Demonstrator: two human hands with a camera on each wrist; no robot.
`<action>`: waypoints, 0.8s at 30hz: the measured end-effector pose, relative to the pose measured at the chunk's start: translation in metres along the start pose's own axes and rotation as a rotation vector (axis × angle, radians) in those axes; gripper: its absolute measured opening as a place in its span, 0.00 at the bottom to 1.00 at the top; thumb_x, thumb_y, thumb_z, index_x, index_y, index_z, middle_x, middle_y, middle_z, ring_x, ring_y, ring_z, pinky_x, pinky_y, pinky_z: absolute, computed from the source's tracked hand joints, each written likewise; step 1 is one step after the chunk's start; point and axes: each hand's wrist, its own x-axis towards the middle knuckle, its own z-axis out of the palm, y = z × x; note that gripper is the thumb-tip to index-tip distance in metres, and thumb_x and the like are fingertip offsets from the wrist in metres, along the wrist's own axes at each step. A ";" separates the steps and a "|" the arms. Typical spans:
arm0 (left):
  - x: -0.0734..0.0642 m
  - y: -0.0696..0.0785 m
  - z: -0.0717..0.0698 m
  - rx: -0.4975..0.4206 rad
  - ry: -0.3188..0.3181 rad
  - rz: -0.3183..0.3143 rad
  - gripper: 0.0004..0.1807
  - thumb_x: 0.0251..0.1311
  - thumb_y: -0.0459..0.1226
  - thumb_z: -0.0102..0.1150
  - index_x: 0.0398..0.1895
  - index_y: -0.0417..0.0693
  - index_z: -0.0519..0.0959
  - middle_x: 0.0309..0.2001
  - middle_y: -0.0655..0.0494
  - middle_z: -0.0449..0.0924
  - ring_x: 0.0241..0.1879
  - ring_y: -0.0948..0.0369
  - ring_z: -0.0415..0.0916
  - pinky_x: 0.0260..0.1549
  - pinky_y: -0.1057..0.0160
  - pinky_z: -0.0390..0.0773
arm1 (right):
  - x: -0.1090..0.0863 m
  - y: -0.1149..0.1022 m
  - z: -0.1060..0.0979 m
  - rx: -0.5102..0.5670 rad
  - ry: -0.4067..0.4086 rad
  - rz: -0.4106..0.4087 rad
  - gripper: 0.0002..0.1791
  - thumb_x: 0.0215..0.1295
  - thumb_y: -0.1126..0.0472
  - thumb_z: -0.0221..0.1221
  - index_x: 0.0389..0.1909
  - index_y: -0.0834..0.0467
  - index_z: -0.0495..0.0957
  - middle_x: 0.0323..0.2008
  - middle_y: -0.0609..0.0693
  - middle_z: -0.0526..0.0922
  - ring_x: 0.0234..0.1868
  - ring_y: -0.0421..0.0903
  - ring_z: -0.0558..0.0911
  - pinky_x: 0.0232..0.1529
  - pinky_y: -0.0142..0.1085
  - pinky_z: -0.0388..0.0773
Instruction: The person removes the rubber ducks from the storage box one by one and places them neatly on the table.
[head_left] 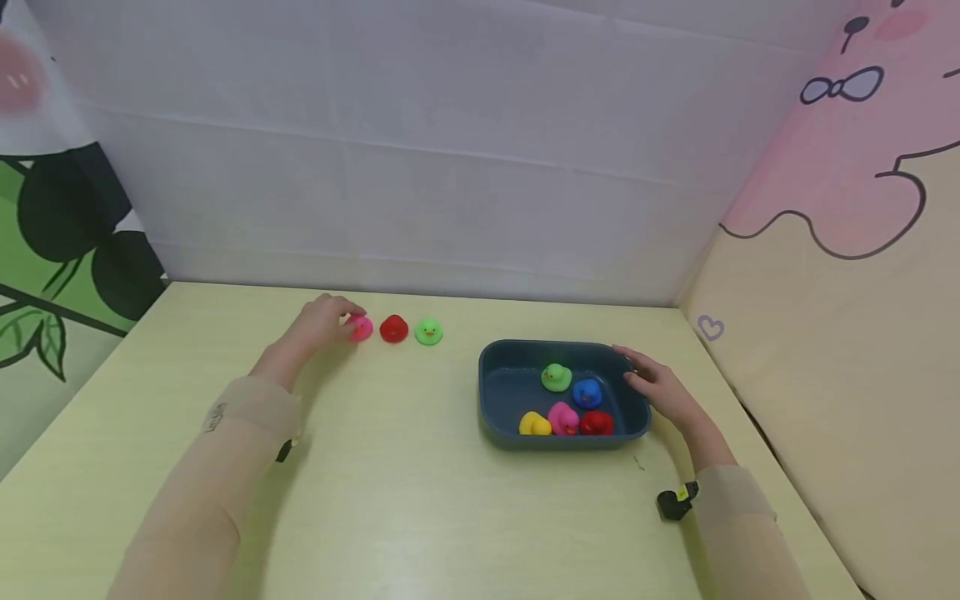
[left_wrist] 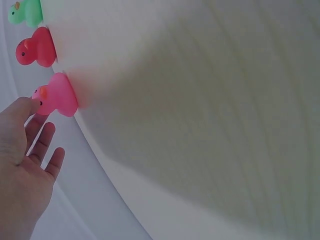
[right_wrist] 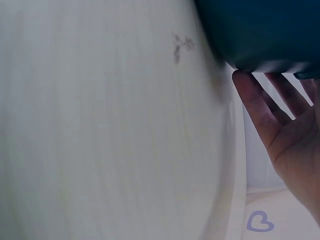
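In the head view my left hand (head_left: 322, 322) is at the far left of the table. Its thumb and a finger pinch a pink rubber duck (left_wrist: 61, 95) by the head, while the other fingers stay loose. That duck ends a row with a red duck (head_left: 393, 329) and a green duck (head_left: 429, 332). My right hand (head_left: 660, 388) rests against the right end of a dark blue bin (head_left: 491, 421), fingers fairly straight at its rim and outer wall. Inside sit a green duck (head_left: 557, 377), a blue duck (head_left: 587, 393), a yellow duck (head_left: 535, 423), a pink duck (head_left: 562, 418) and a red duck (head_left: 597, 422).
A pale wood-grain table (head_left: 390, 508) lies under everything. White sheeting (head_left: 420, 167) rises behind its back edge, and printed panels stand at both sides, the right one with a pink figure (head_left: 855, 175). Each wrist carries a small black camera (head_left: 675, 504).
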 end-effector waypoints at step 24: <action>-0.012 0.013 -0.010 0.055 0.104 0.105 0.20 0.60 0.33 0.54 0.57 0.40 0.75 0.55 0.40 0.75 0.56 0.39 0.64 0.50 0.36 0.65 | -0.002 -0.005 0.001 0.018 -0.003 -0.001 0.26 0.72 0.62 0.47 0.70 0.57 0.58 0.70 0.64 0.55 0.69 0.66 0.56 0.61 0.59 0.59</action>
